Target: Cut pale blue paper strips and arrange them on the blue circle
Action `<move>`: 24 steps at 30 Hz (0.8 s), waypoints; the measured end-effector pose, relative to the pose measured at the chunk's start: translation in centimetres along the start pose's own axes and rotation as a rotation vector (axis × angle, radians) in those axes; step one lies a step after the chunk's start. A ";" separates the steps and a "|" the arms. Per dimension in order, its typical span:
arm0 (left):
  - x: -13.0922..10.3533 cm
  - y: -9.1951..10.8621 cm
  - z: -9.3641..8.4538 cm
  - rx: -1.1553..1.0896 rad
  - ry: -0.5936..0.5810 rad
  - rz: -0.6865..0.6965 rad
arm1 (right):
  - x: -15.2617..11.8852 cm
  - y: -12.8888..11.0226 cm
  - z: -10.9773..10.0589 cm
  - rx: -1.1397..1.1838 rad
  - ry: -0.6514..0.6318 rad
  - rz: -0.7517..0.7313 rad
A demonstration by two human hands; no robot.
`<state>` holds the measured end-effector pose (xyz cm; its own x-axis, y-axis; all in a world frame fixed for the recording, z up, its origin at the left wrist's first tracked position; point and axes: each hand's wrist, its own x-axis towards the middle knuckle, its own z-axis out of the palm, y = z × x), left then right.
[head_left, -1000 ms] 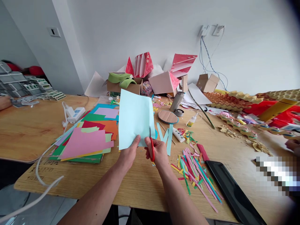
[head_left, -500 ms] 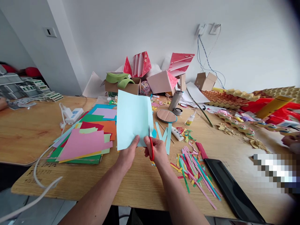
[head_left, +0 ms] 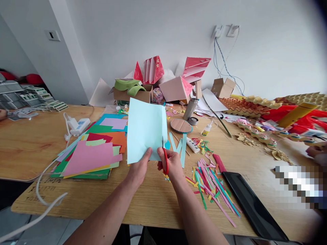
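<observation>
Two bare hands over the near edge of the table. Left hand (head_left: 139, 169) pinches the bottom edge of one pale blue paper sheet (head_left: 145, 131), thumb in front, and holds it upright above the tabletop. Right hand (head_left: 173, 165) is closed through the handles of one pair of red-handled scissors (head_left: 165, 158); the blades point up into the sheet's lower right edge. How far the blades gape cannot be told, the view being edge-on.

Near right: one flat black glossy tablet (head_left: 252, 206) lies at the table's edge. Just left of it, a loose heap of thin paper strips (head_left: 213, 190) in pink, green, yellow and blue, too many to count. Two or three pale blue cut strips (head_left: 182, 149) lie beside the right hand.

Near left: one fanned stack of coloured paper sheets (head_left: 93, 153), matte, pink on top, with green, orange and red below. One white cable (head_left: 46, 180) curves off the table.

Middle: one white glue tube (head_left: 192, 145), one small glue bottle (head_left: 206, 129), one round cardboard disc (head_left: 181, 126), one steel flask (head_left: 189, 109).

Far: brown cardboard boxes (head_left: 224, 87) and red-and-pink folded paper pieces (head_left: 176, 80) against a plain white wall (head_left: 153, 30). Wooden plywood table (head_left: 150, 200), visible grain. Another person's hand (head_left: 316, 153) at the far right edge.
</observation>
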<state>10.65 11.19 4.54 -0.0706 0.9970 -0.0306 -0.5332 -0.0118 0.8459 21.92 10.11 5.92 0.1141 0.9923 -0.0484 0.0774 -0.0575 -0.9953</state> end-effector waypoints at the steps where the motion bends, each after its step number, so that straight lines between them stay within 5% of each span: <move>1: 0.0 -0.1 0.0 0.005 0.000 0.005 | 0.0 0.0 0.0 0.001 0.002 0.000; 24: -0.3 -0.3 0.1 0.042 -0.033 0.055 | -0.4 -0.4 0.3 0.034 0.044 -0.014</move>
<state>10.92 10.94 4.38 -0.0704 0.9969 0.0341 -0.4935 -0.0645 0.8673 21.60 9.81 6.29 0.1571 0.9871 -0.0315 0.0459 -0.0392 -0.9982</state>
